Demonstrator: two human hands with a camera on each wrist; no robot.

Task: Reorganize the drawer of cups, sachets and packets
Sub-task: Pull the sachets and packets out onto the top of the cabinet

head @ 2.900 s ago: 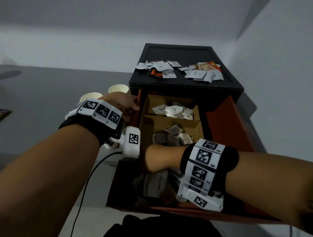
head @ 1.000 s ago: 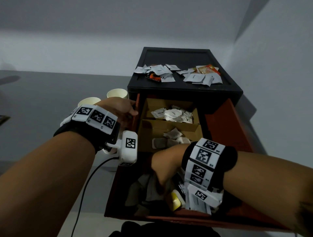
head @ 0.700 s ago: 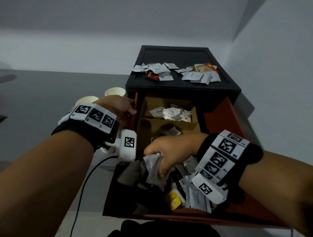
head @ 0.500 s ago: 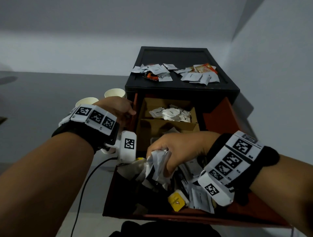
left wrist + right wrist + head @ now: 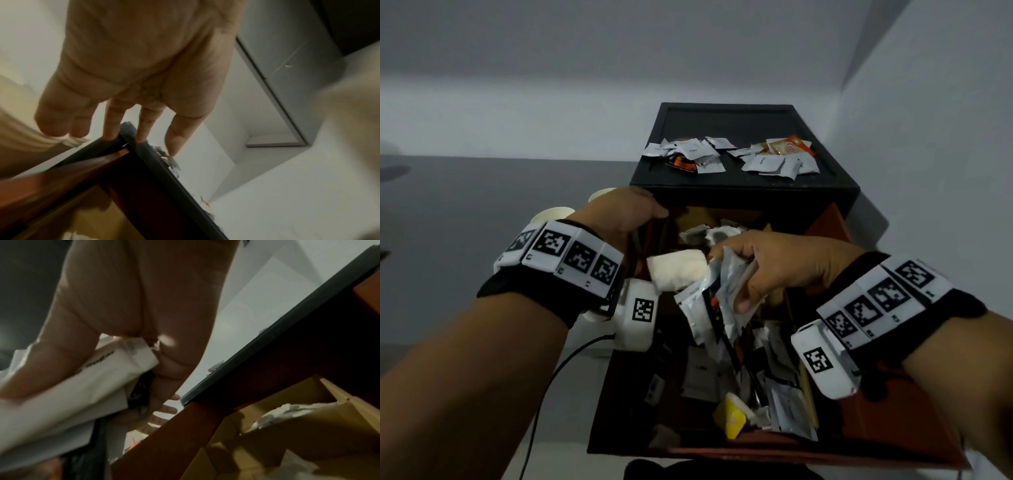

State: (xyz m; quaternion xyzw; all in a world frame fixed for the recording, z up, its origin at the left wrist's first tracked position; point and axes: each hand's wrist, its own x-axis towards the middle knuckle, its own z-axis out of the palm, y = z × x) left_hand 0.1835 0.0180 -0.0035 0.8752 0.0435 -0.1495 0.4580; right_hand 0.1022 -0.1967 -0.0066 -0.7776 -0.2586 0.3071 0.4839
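The red-brown drawer stands pulled out of the black cabinet. My right hand grips a thick bundle of white sachets and holds it above the drawer's middle. A white cup-like roll sticks out to the left of the bundle. In the right wrist view the hand has thumb and fingers clamped round the sachets. My left hand rests with straight fingers on the cabinet's front left corner. More sachets and a yellow packet lie in the front compartment.
Cardboard dividers at the drawer's back hold small white sachets. Two heaps of sachets and an orange packet lie on the cabinet top. Two paper cups stand left of the cabinet. A wall runs close on the right.
My right hand dug into the front compartment, closed on a bundle of sachets and lifted it up and back over the drawer. My left hand slid slightly forward to the cabinet's corner.
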